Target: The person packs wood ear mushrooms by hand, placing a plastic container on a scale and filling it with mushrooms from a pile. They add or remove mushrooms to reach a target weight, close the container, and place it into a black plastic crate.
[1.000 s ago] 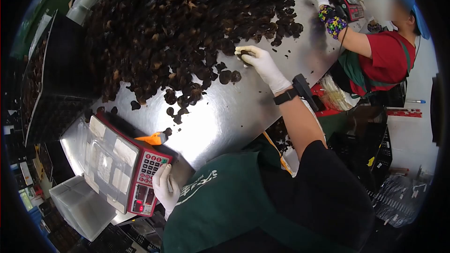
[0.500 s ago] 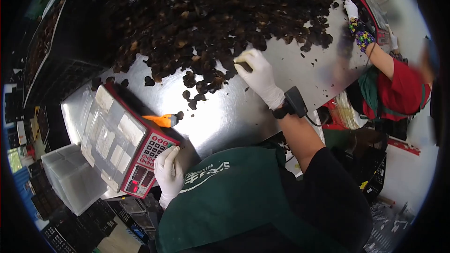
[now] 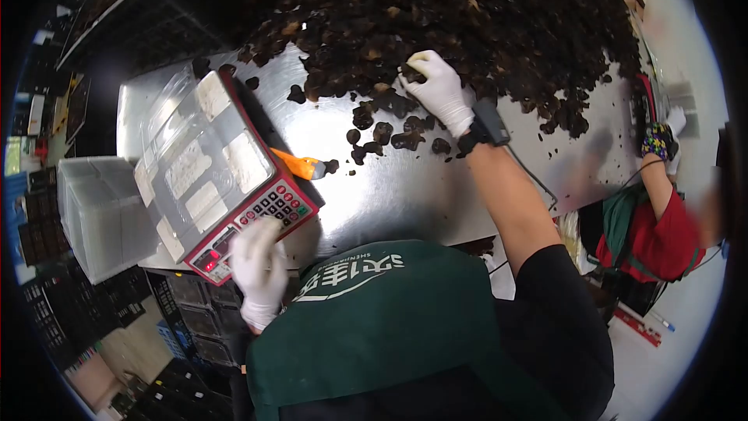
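My right hand, in a white glove, is at the near edge of a heap of dark, mushroom-like pieces, its fingers curled round a dark piece. My left hand, gloved in white and smeared by motion, is beside the keypad of a red scale. A clear plastic cover lies over the scale's top. An orange-handled tool rests on the metal table just right of the scale. Several loose dark pieces lie between the tool and my right hand.
Stacked clear plastic containers stand left of the scale. A black crate is at the upper left. The metal table reaches to the right, where a co-worker in red has gloved hands near another red scale. A cable runs from my right wrist.
My right hand has moved up to the heap and a dark piece now shows in its fingers. My left hand has shifted relative to the keypad. The whole view has turned and shifted.
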The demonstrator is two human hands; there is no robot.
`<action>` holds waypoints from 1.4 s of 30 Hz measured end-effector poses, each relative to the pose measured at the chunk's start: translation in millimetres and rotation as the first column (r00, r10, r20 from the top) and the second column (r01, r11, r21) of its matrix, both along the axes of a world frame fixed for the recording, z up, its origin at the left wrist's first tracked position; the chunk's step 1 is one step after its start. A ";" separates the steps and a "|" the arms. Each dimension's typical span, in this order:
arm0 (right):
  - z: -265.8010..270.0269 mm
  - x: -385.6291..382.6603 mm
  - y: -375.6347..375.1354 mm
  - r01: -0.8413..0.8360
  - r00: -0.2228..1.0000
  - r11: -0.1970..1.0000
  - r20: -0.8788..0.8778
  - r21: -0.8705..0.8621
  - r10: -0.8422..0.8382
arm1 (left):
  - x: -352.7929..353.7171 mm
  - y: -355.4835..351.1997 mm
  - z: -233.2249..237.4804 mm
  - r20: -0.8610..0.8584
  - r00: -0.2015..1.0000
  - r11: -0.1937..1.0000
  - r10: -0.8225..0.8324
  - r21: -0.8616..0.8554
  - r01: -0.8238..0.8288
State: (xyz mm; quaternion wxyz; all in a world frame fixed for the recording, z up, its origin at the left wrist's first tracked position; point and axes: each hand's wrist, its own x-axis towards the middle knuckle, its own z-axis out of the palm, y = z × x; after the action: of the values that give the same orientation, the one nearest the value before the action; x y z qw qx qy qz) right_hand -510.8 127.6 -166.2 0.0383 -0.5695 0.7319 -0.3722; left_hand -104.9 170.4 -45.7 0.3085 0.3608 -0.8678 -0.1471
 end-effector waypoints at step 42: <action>73.7 78.9 -3.9 -0.248 0.966 0.959 -0.036 0.136 0.254 | 39.3 -48.0 16.2 0.025 0.876 0.864 0.481 -0.184 -0.469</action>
State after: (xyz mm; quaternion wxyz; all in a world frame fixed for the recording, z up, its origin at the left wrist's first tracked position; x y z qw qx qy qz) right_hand -431.9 123.7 -92.5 0.1029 -0.6637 0.6772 -0.3004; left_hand -65.6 122.3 -29.5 0.3348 0.5403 -0.7717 0.0218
